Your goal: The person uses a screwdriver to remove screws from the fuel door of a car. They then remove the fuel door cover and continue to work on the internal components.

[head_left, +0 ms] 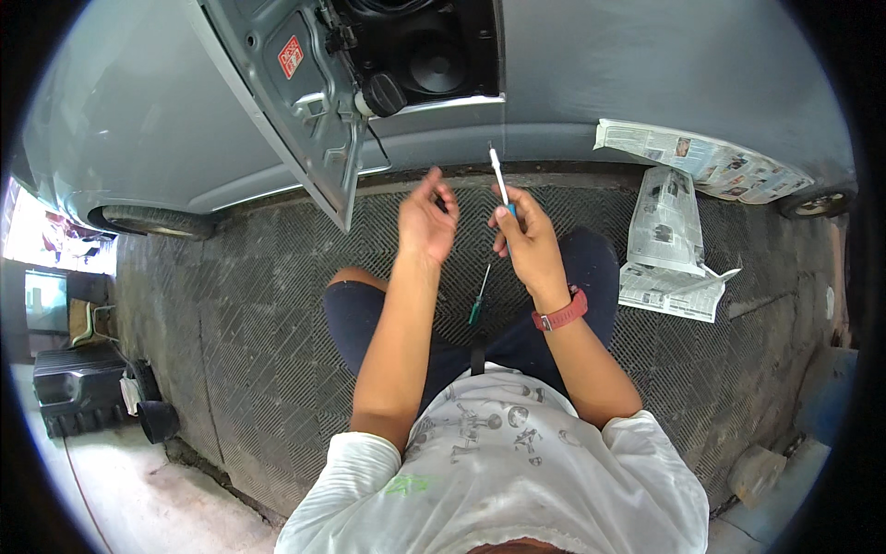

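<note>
A grey car (646, 83) with its open fuel flap (295, 102) stands at 12 o'clock above a dark patterned mat (258, 305). The right hand (533, 242) is closed around a white-tipped tool (499, 177), pointing to 12. The left hand (426, 220) is just beside it at 9 o'clock, its fingers loosely curled and holding nothing visible. A green screwdriver (478, 295) lies on the mat at 6 o'clock; newspapers (669, 235) lie at 3.

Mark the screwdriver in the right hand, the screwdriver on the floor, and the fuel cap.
held screwdriver (497, 171), head view, on its shaft.
floor screwdriver (476, 305), head view, on its green handle.
fuel cap (383, 94), head view, on its black body.
</note>
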Motion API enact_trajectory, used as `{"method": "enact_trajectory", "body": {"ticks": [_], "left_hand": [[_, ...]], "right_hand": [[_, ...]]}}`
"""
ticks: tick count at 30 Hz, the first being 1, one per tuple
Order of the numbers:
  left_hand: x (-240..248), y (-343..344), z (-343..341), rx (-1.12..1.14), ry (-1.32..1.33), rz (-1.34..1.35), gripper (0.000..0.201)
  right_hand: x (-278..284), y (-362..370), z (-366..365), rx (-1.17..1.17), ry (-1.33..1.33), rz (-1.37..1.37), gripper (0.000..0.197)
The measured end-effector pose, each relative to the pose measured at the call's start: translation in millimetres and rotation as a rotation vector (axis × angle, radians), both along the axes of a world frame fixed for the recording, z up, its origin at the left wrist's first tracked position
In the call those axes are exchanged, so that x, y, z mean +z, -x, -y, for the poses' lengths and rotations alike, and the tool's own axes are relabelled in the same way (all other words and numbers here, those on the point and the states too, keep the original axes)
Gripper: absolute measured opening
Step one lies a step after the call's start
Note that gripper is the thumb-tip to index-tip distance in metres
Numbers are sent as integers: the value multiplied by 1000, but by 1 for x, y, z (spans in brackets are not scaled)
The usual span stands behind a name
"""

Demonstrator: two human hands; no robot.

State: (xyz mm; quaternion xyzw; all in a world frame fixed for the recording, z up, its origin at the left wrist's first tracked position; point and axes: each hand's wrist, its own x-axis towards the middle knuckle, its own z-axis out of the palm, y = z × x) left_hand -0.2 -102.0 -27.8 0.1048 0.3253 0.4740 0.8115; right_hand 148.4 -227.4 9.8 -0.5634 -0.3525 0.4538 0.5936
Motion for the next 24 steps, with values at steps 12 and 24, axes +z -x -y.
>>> {"method": "enact_trajectory", "body": {"ticks": [12, 24], "left_hand": [[-47, 50, 97, -222, -7, -425, 37], [68, 118, 81, 439, -395, -906, 44]], "right_hand": [[-81, 47, 32, 127, 68, -150, 42], [38, 35, -31, 235, -183, -232, 42]]}}
